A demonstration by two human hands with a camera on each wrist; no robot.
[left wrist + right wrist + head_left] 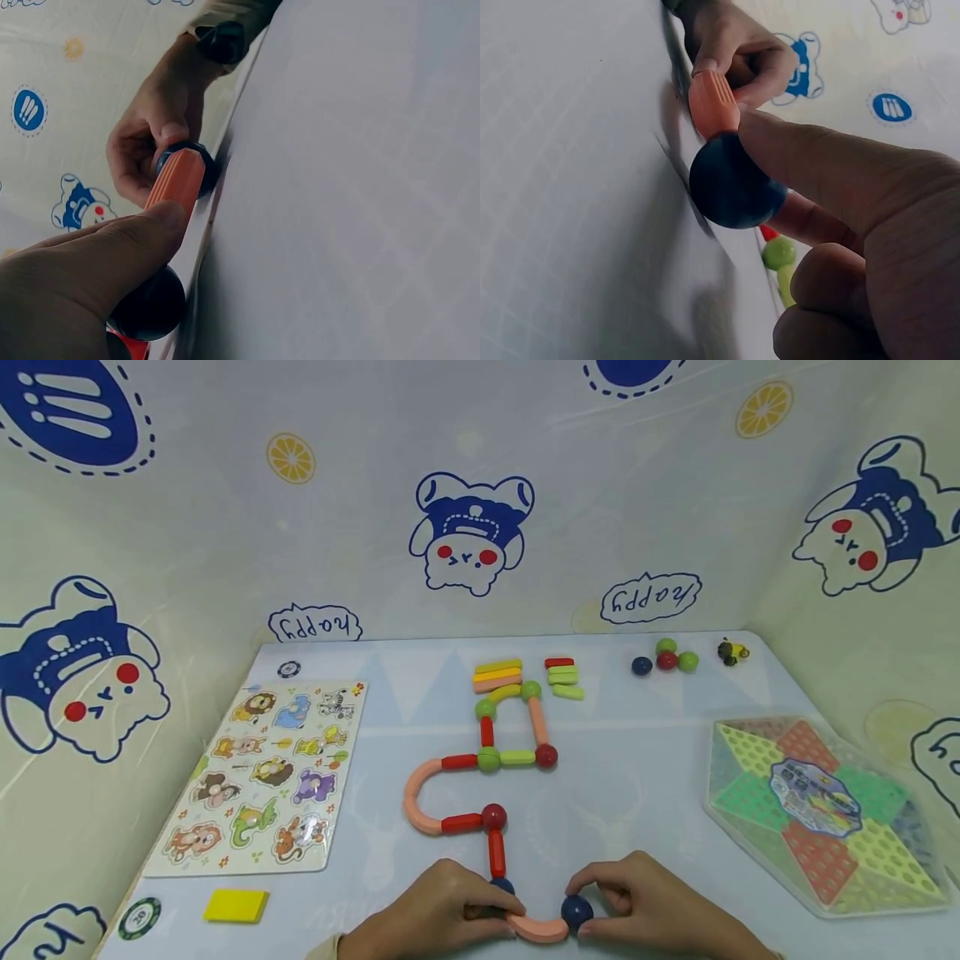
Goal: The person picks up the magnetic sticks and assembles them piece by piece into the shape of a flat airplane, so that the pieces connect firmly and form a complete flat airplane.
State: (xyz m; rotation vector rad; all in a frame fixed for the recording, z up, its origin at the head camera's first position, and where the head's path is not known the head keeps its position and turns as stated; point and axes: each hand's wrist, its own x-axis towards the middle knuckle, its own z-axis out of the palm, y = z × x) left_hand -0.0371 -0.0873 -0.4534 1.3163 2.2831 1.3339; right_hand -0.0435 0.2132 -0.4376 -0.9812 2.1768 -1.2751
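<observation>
My left hand [457,910] pinches a curved orange stick [542,930] near its left end, low in the head view. Thumb and fingertips of my right hand [645,906] grip a dark blue ball [577,911], which meets the stick's right end. Another dark blue ball [150,304] sits at the stick's left end, partly hidden by my left hand in the head view. From there a red stick [497,853] leads up to a red ball [494,816]. A chain of sticks and balls continues away, with a larger orange curve [417,797] at its left.
Spare sticks [498,675] lie at the back, with several loose balls [667,660] farther right. An animal puzzle board [339,810], a yellow block [236,906] and a round chip [139,917] are at left. A clear patterned box [750,839] stands at right.
</observation>
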